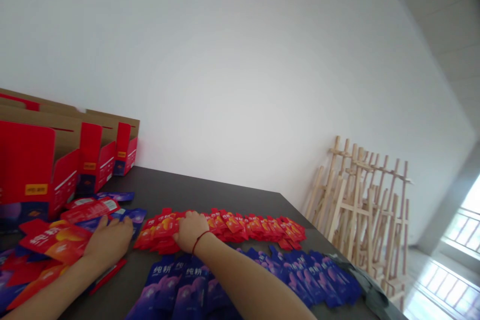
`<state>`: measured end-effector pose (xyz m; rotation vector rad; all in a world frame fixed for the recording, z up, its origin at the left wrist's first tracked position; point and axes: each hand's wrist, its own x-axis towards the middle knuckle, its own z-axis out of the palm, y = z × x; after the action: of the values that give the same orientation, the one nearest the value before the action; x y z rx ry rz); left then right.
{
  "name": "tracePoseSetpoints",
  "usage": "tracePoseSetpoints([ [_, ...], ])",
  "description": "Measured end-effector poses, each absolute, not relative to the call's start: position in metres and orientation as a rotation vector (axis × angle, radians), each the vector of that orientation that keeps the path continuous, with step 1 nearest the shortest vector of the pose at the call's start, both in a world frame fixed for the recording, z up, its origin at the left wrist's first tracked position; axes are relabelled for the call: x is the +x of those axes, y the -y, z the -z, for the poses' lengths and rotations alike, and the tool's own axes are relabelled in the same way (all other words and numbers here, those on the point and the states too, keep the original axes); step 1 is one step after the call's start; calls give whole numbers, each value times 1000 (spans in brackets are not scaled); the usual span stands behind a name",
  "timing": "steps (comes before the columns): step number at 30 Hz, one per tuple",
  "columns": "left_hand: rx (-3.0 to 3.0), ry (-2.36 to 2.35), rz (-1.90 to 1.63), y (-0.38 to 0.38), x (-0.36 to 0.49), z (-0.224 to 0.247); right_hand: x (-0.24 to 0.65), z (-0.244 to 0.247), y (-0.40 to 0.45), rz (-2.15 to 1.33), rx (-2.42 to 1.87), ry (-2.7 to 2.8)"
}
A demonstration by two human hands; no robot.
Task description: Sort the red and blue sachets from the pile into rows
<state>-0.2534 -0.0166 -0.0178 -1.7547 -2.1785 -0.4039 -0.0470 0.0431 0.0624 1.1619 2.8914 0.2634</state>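
On the left, my left hand [110, 237] rests over a loose pile of packets, its fingers a little apart and bent down against a purple packet [138, 215]. Red packets [56, 240] with orange fruit pictures lie beside that wrist. My right hand [191, 230], a thin red cord at its wrist, is curled over the left end of a long overlapping row of red packets [232, 226]; its fingertips are partly hidden. Under my right forearm runs a second overlapping row, of purple packets [187, 280], partly covered by the arm.
Open red cartons [30, 160] with brown insides stand along the left back of the dark table [210, 187]. A grey-green cloth or strip [369, 287] lies at the table's right edge. Wooden easels [356, 205] lean on the white wall beyond. Bright windows are at far right.
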Motion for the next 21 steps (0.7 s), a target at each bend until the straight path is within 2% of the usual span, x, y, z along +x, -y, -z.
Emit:
tracePoseSetpoints([
  [9, -1753, 2150, 395, 16, -246, 14, -16, -69, -48, -165, 1204, -2915],
  [16, -1827, 2238, 649, 18, -259, -4, -13, -64, -52, -76, 1221, -3013],
  [19, -1917, 2273, 850, 17, -265, -28, -20, -64, -59, 212, 1231, -3257],
  [21, -2055, 2274, 1005, 14, -263, -44, -25, -66, -62, 631, 1235, -3372],
])
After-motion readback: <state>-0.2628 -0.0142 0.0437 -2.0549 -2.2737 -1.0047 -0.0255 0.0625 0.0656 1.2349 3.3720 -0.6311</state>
